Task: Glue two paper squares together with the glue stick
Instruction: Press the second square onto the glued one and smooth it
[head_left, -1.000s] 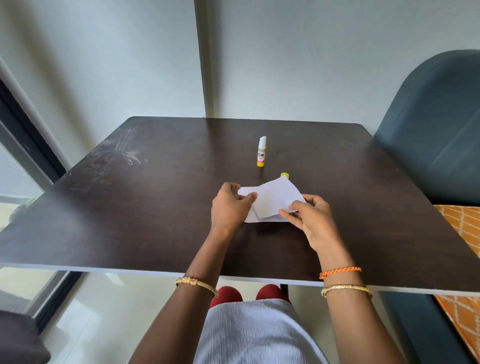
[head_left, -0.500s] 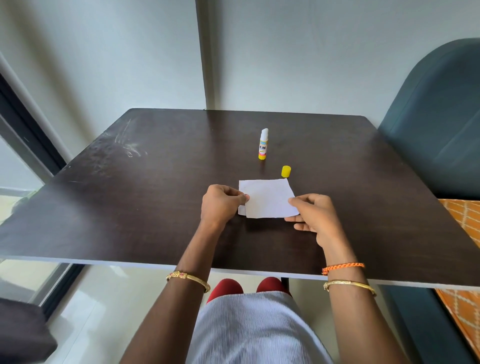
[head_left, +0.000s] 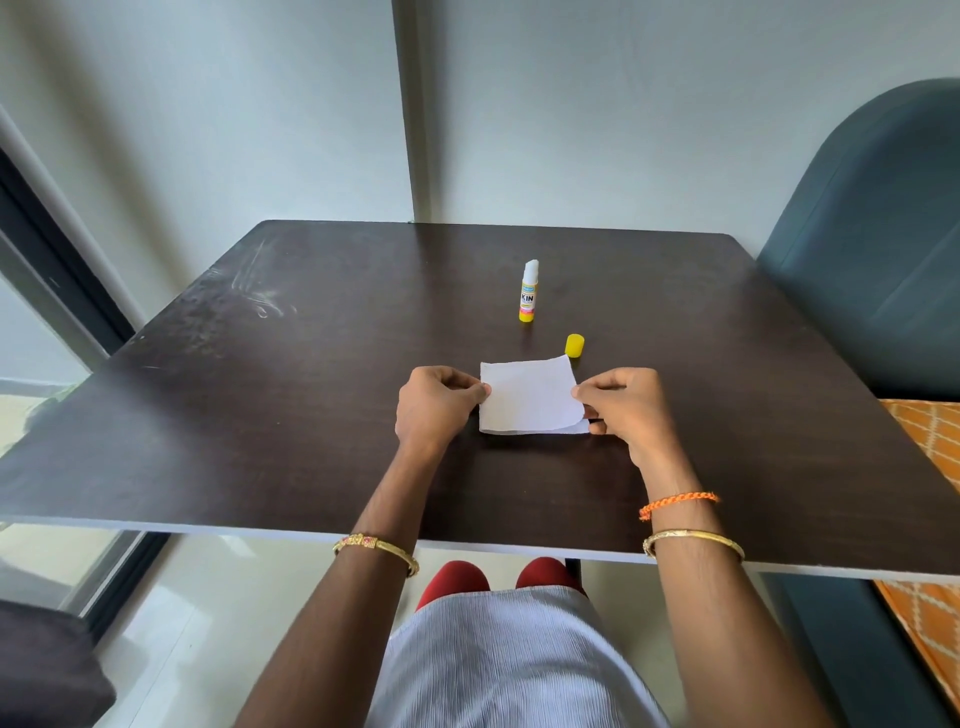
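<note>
Two white paper squares (head_left: 527, 396) lie stacked on the dark wood table (head_left: 311, 415), near its front-centre, top sheet almost covering the bottom one. Top sheet's right edge curls up off the lower sheet; a strip of the lower one shows at the bottom-right corner.

L hand (head_left: 434, 402) sits at the stack's left edge, fingers curled, thumb + forefinger tips pinching the papers at mid-edge. R hand (head_left: 621, 408) is at the right edge, thumb + forefinger pinching the lifted edge of the top sheet; other fingers curled under, one fingertip poking out beside the lower sheet's corner.

Glue stick (head_left: 528, 299) stands upright behind the papers, uncapped, white glue exposed, yellow base, well apart from both hands. Its yellow cap (head_left: 574, 345) stands on the table just beyond the stack's far-right corner, not touching it.

Gold bangle on each wrist, orange thread band (head_left: 678, 504) on the R one. Teal chair (head_left: 872, 249) to the right of the table.
</note>
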